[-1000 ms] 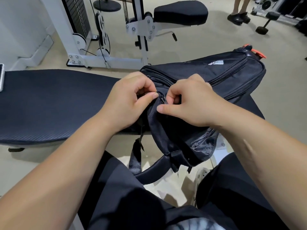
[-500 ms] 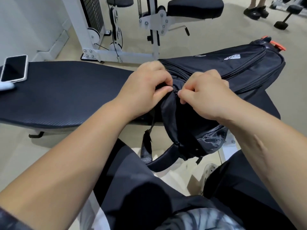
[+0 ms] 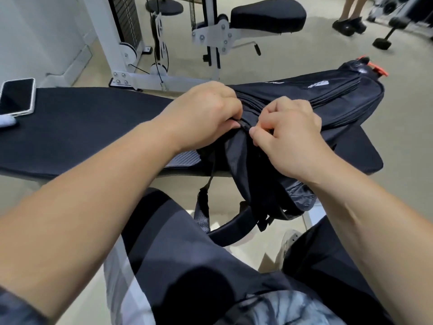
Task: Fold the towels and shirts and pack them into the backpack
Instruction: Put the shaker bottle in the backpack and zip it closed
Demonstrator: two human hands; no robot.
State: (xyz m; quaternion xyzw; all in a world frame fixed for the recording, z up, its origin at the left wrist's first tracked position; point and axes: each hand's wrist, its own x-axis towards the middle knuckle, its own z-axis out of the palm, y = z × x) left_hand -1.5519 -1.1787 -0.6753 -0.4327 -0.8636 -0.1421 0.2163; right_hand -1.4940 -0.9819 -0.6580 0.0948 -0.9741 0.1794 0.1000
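Black backpack is lying on its side across the R end of the padded bench, w/ its near end hanging over the bench's front edge toward the person's lap. L hand is gripping the bag fabric at the near top edge, fingers curled in, thumb pressing right beside the zipper. R hand is pinching smth small at the zipper line, thumb + index closed together. It's prob the zip pull, but fingertips are hiding it. Both hands are sitting close together, zipper running btw them. A shoulder strap is dangling below the bench edge, btw the person's knees. An orange piece is sticking out at the bag's far end. A phone is lying screen-up at the L end of the bench, well apart from the bag, w/ a pale cloth bit just beside it at the frame edge. A white cable machine is standing behind the bench. Someone's feet in black shoes are showing top R.
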